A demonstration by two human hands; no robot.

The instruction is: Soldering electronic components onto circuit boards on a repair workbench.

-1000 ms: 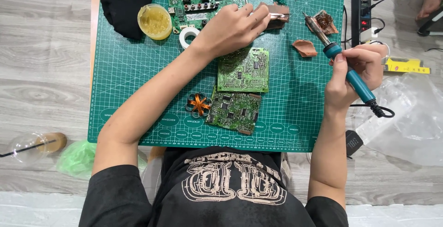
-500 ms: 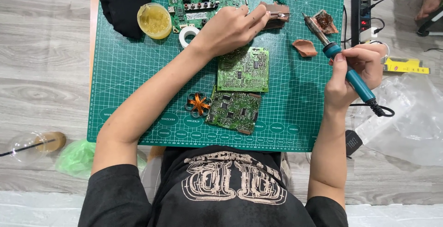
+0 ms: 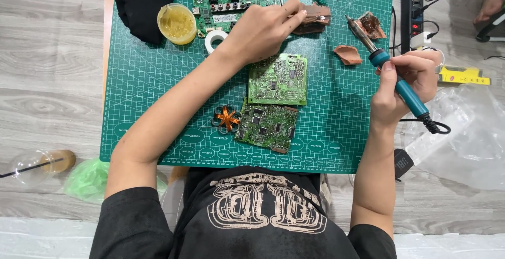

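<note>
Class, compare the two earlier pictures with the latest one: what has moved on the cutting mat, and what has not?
Almost nothing moved. The left hand still rests at the brown scrap near the mat's top edge; the right hand keeps its grip on the soldering iron, tip up-left. The two small circuit boards, copper coil and flux tub lie unchanged.

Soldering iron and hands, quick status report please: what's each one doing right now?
Right hand grips teal soldering iron, tip raised above the mat. Left hand pinches a brown scrap at the mat's far edge. Two circuit boards lie between, untouched.
</note>
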